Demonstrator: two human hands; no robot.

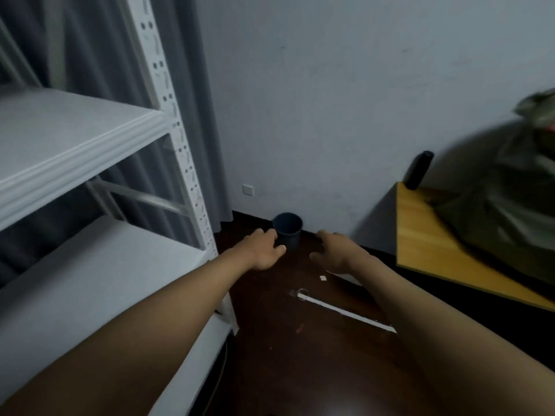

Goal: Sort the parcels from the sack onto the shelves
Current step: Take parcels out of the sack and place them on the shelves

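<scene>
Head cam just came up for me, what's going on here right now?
A person stands between a white shelf unit on their left and a wooden table on their right. Both arms reach forward over the dark floor; the left hand and right hand hold nothing, fingers loosely curled. The dark green sack sits on the table, untouched. The two shelves in view show no parcels. A small dark bin stands by the wall.

left grip (264,250) loosely curled, empty; right grip (332,250) likewise
</scene>
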